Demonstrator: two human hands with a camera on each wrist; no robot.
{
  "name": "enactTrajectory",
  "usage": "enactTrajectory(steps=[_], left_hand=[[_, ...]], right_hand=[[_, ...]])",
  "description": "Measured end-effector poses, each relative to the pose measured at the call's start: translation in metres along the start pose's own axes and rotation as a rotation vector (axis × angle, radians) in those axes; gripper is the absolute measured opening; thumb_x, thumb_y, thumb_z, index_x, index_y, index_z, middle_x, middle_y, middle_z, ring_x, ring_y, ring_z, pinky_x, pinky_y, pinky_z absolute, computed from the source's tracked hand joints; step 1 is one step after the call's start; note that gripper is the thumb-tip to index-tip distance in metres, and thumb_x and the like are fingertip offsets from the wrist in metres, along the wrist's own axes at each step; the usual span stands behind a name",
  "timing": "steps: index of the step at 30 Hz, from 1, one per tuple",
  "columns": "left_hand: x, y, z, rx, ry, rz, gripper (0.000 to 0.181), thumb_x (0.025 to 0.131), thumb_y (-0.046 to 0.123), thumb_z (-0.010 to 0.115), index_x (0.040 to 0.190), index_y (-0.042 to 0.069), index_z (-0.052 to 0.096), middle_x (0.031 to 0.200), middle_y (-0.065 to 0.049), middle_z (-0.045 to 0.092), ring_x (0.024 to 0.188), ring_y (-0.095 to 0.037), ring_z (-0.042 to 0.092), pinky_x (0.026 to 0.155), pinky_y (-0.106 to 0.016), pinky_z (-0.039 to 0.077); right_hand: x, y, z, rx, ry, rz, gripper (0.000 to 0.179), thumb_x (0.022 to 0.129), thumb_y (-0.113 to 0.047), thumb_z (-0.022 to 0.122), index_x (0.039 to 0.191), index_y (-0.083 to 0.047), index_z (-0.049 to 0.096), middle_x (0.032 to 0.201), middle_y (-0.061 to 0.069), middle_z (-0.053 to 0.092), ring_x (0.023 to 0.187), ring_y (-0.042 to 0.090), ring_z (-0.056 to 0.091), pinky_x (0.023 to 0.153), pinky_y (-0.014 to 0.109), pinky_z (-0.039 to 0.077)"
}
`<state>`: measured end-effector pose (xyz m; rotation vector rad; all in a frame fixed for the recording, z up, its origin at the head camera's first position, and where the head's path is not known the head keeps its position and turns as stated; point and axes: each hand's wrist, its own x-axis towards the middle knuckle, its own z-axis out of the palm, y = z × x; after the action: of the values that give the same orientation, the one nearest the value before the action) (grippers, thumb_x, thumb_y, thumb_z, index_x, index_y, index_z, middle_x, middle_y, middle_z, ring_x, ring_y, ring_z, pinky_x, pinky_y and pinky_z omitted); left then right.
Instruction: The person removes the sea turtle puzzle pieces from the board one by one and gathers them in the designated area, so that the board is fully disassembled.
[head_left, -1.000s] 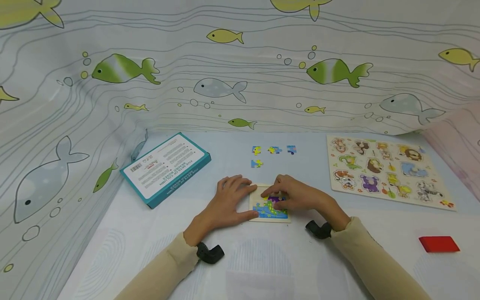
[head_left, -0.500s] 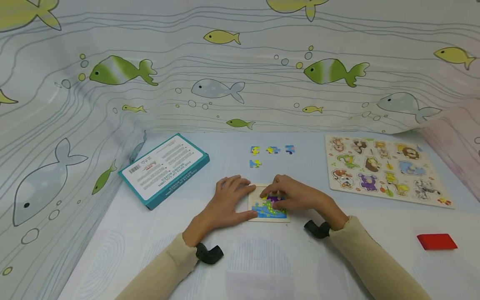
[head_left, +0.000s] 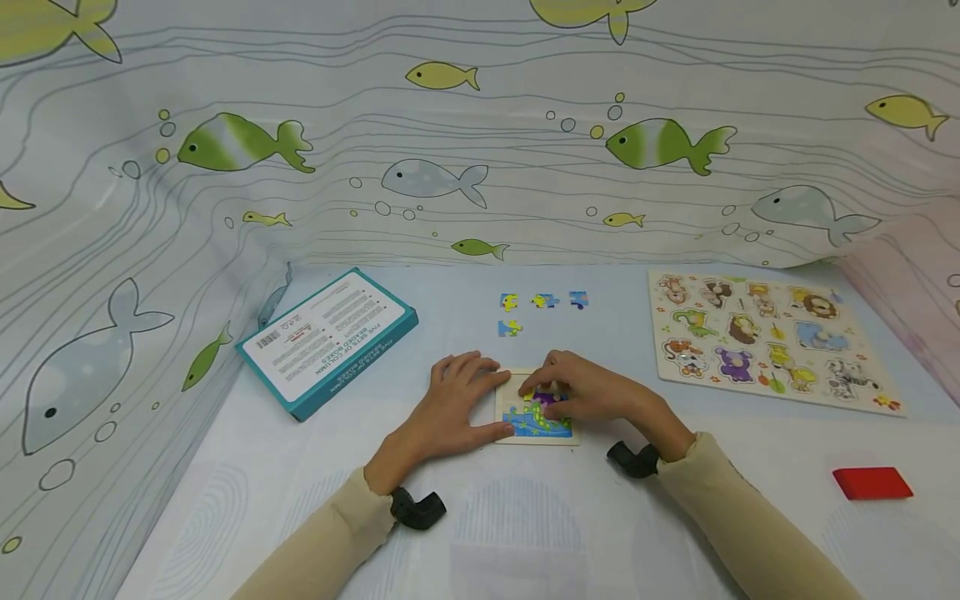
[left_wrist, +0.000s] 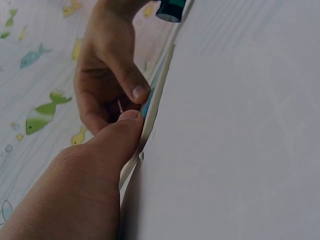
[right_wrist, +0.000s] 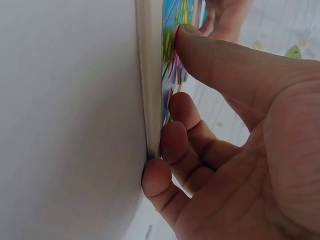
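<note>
In the head view a small square puzzle tray (head_left: 507,395) with a pale wooden rim lies on the table, its lower part filled with blue and green jigsaw pieces. My left hand (head_left: 457,406) lies spread at the tray's left side, with index finger and thumb touching its rim. My right hand (head_left: 592,387) is over the right half, thumb and curled fingers pinching a purple puzzle piece (head_left: 545,400). From the right wrist, the purple piece (right_wrist: 176,72) looks slightly raised, and the fingers cover part of it. The left wrist view shows my left thumb (left_wrist: 112,137) on the tray's edge.
Several loose puzzle pieces (head_left: 546,301) lie behind the tray. A teal-edged box (head_left: 330,342) sits at the back left. An animal puzzle board (head_left: 772,342) is at the right, and a red block (head_left: 872,483) lies at the front right. A fish-printed cloth (head_left: 540,100) hangs behind.
The whole head view has shifted slightly. Both hands stay at the tray, and no piece has visibly moved.
</note>
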<state>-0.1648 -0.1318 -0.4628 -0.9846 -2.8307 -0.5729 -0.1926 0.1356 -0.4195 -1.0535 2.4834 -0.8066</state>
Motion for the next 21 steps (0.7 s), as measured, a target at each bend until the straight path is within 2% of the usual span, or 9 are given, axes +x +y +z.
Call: enactTrajectory(steps=[21], left_hand=[[0.0016,0.0005,-0.0024,-0.003,0.008,0.019,0.072,0.088,0.063,0.066,0.146,0.022,0.056,0.147,-0.002,0.051,0.147,-0.032,0.036,0.116,-0.063,0.021]], right_hand=[[-0.0019,-0.0018,-0.0020,0.060,0.017,-0.060,0.037,0.087,-0.013,0.080,0.122,-0.017,0.071,0.101,0.003,0.062,0.086,0.017,0.055,0.076,0.026,0.048]])
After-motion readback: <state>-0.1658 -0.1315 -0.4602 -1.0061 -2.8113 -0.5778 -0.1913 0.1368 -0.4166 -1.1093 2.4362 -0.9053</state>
